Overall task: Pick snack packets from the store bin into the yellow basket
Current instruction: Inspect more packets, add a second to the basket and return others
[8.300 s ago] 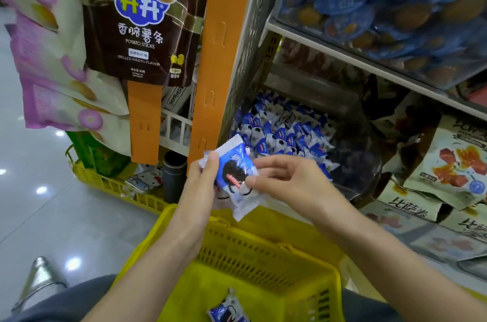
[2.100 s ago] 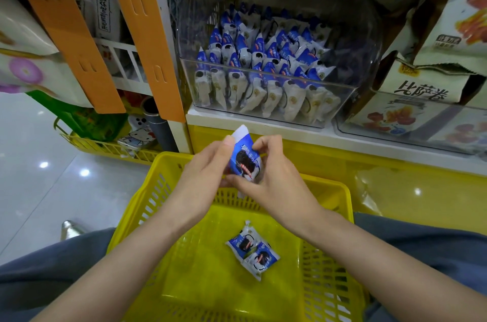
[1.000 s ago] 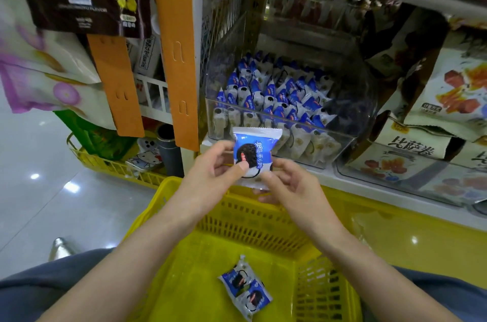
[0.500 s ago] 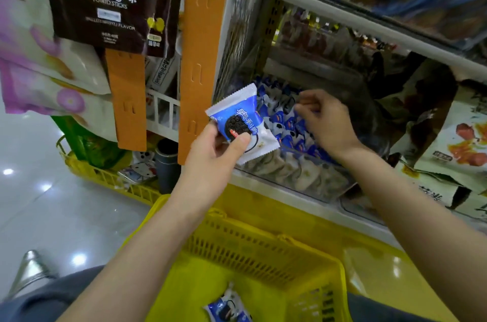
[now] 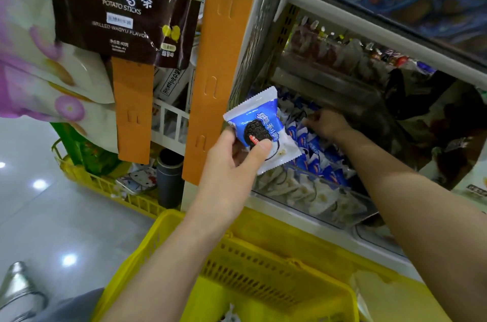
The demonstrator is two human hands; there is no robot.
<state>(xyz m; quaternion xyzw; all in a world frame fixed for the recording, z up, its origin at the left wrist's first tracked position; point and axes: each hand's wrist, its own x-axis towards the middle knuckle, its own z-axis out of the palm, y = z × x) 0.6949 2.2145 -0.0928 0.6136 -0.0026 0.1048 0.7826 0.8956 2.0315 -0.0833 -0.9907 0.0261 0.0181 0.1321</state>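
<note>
Down by the shelf, going L to R: my left hand [image 5: 232, 163] pinches one blue snack packet [image 5: 261, 129] w/ thumb and fingers, up above the yellow basket [image 5: 263, 269], not dropped in yet. My right hand [image 5: 325, 124] is deep in the store bin [image 5: 316, 190], fingers curled on the pile; can't tell if it has one. I see a bit of a packet in the basket bottom. I think lots more are left to pick.
</note>
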